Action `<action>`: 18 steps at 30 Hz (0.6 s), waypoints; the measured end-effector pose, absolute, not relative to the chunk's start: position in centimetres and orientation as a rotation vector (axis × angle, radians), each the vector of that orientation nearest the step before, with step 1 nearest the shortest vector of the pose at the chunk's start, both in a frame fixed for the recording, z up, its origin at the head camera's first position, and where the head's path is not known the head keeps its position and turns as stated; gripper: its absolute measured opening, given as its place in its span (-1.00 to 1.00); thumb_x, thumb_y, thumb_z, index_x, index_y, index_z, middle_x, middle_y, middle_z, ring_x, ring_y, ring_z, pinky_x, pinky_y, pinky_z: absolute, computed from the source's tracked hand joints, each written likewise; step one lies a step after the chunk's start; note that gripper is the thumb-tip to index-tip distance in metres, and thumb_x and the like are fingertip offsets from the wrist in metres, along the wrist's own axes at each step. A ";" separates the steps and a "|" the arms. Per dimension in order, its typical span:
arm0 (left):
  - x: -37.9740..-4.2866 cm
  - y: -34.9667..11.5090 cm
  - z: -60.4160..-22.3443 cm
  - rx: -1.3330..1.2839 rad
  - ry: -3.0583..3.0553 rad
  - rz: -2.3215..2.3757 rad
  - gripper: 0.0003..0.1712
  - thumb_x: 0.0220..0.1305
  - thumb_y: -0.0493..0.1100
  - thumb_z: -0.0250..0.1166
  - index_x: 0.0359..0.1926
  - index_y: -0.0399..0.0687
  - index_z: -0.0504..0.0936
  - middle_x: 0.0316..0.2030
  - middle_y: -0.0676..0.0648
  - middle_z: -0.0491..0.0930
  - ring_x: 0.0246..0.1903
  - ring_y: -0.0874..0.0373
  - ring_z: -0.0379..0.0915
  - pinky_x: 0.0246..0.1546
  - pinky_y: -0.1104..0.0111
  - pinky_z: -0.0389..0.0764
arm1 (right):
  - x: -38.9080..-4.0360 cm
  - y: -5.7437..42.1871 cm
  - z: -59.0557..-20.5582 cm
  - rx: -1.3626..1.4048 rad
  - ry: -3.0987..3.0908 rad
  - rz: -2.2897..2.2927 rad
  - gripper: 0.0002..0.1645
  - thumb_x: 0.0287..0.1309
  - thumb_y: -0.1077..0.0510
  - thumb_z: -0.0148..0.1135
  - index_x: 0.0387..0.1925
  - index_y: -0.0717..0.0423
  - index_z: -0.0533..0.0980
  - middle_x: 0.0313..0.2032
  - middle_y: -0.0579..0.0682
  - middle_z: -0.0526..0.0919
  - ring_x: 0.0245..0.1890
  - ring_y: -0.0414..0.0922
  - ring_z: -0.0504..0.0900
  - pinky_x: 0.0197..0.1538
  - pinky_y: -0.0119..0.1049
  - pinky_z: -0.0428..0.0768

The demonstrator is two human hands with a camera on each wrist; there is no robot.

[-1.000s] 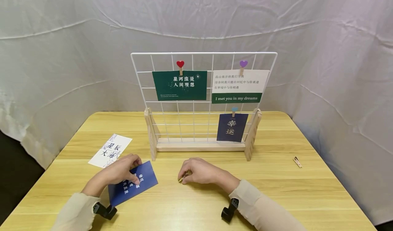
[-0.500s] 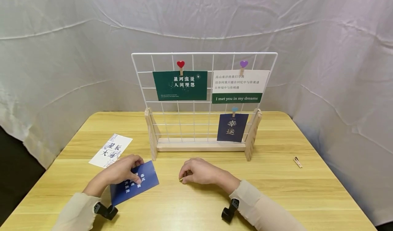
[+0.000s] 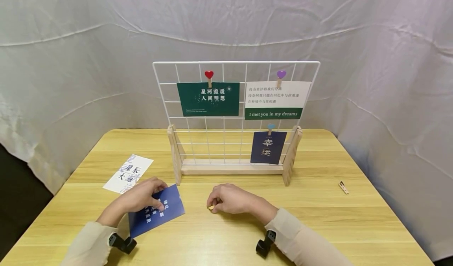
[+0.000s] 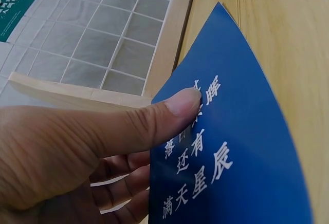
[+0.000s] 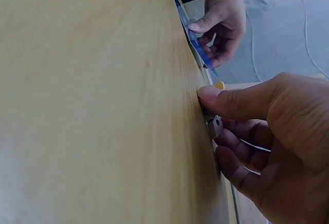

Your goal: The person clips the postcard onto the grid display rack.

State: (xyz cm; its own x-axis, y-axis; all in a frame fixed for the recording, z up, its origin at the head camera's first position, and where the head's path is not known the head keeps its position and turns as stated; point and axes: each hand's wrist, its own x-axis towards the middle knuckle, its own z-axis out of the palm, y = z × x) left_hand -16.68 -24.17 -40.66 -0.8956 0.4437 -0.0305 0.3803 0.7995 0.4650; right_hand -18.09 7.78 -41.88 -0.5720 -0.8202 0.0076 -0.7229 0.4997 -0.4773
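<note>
In the head view my left hand (image 3: 139, 197) pinches a blue postcard (image 3: 173, 204) with white lettering, thumb on its printed face. The left wrist view shows the postcard (image 4: 241, 106) tilted and slightly bent, the other fingers behind it. To the right, low over the table, my right hand (image 3: 231, 198) holds a small clothespin (image 3: 211, 207) with a yellow top between thumb and fingers. Its wooden body (image 5: 216, 127) shows below the thumb in the right wrist view. The hands are apart, both in front of the wire grid stand (image 3: 231, 172).
Clothespins hold a green card (image 3: 209, 105), a white and green card (image 3: 274, 101) and a dark blue card (image 3: 267, 156) on the grid. A white card (image 3: 116, 181) lies left, partly behind my left hand. Another small clothespin (image 3: 343, 187) lies at right.
My left hand has shifted slightly right with the blue postcard. In my right fingers the clothespin has turned, and more of its yellow top shows.
</note>
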 end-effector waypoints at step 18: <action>-16.8 -24.3 -40.4 0.816 2.902 0.744 -0.69 0.11 -0.21 0.46 -0.12 -0.19 0.64 -0.32 0.08 0.53 -0.33 0.21 0.43 -0.30 0.30 0.53 | -17.7 7.8 -41.2 -1.214 2.489 -0.719 -0.69 -0.02 0.12 0.53 -0.34 -0.11 0.50 -0.51 -0.33 0.50 -0.48 -0.40 0.46 -0.32 -0.52 0.48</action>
